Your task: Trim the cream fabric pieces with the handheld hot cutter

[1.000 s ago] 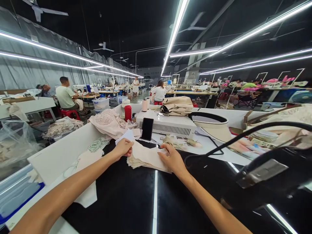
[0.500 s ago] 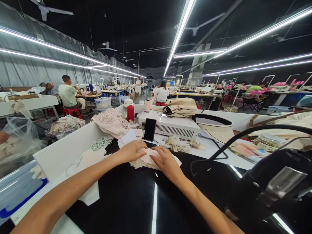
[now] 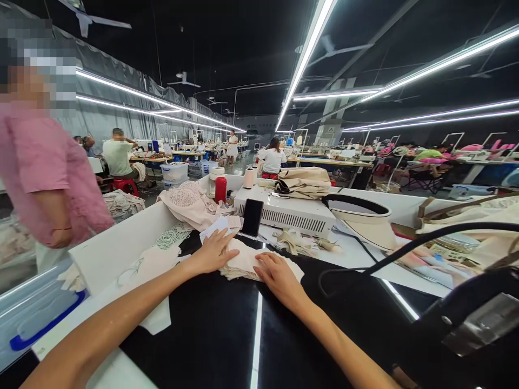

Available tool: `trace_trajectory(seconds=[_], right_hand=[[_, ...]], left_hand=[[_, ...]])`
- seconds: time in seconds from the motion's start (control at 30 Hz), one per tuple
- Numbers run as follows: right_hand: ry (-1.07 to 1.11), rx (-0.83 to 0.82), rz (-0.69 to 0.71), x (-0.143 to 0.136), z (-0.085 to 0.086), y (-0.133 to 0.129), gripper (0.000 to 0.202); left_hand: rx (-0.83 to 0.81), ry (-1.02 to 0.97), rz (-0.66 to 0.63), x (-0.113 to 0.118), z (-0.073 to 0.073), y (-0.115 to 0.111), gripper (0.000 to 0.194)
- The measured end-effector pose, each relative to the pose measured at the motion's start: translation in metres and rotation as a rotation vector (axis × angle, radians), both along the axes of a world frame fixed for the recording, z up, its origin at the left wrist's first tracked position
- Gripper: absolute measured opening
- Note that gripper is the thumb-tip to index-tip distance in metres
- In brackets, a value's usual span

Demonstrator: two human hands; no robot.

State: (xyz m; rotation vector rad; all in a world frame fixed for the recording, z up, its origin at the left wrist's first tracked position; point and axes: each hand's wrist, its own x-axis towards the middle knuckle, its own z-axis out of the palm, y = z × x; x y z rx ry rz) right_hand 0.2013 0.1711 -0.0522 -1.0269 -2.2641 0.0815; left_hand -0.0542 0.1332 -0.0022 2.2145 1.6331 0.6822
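A small stack of cream fabric pieces (image 3: 245, 259) lies on the glossy black tabletop (image 3: 211, 329). My left hand (image 3: 214, 252) rests at the stack's left end, fingers spread, near a white paper slip (image 3: 217, 224). Flat on the right part of the stack lies my right hand (image 3: 279, 274), its fingers stretched out. Just behind the fabric a dark phone (image 3: 252, 217) leans against a white vented box (image 3: 292, 213).
A black machine (image 3: 458, 329) with a thick cable stands at the right. Fabric scraps (image 3: 298, 242), a red bottle (image 3: 220, 189) and a sun visor (image 3: 359, 213) lie behind. At the left, a person in a pink shirt (image 3: 52, 167) stands beside the white partition (image 3: 121, 248).
My left hand has spread its fingers and shifted slightly left, leaving more of the stack uncovered. My right hand stays on the fabric. A person in pink has come into view at the left.
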Motion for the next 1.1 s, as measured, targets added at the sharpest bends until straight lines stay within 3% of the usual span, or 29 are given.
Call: trace_trajectory(seconds=[0.1, 0.27, 0.37, 0.47, 0.6, 0.83, 0.97, 1.1], right_hand=[[0.022, 0.014, -0.019, 0.001, 0.004, -0.004, 0.028], [0.071, 0.035, -0.001, -0.004, 0.01, -0.017, 0.03], [0.106, 0.038, 0.042, -0.01, 0.011, -0.025, 0.033], [0.136, 0.033, 0.09, -0.017, 0.009, -0.03, 0.036], [0.139, 0.016, 0.133, -0.024, 0.005, -0.034, 0.039], [0.103, -0.047, 0.186, -0.037, 0.013, -0.052, 0.033], [0.071, -0.094, 0.219, -0.04, 0.022, -0.062, 0.029], [0.09, -0.153, 0.236, -0.043, 0.029, -0.074, 0.027]], left_hand=[[0.042, 0.014, 0.059, -0.027, 0.015, -0.014, 0.06], [0.036, 0.089, 0.213, -0.097, 0.039, -0.053, 0.038], [-0.018, 0.139, 0.342, -0.136, 0.044, -0.077, 0.025], [-0.092, 0.17, 0.435, -0.16, 0.04, -0.094, 0.016], [-0.181, 0.185, 0.511, -0.171, 0.025, -0.104, 0.023], [-0.229, 0.149, 0.562, -0.168, -0.005, -0.105, 0.028], [-0.195, 0.104, 0.567, -0.165, -0.007, -0.109, 0.025], [-0.109, 0.026, 0.566, -0.161, 0.001, -0.116, 0.014]])
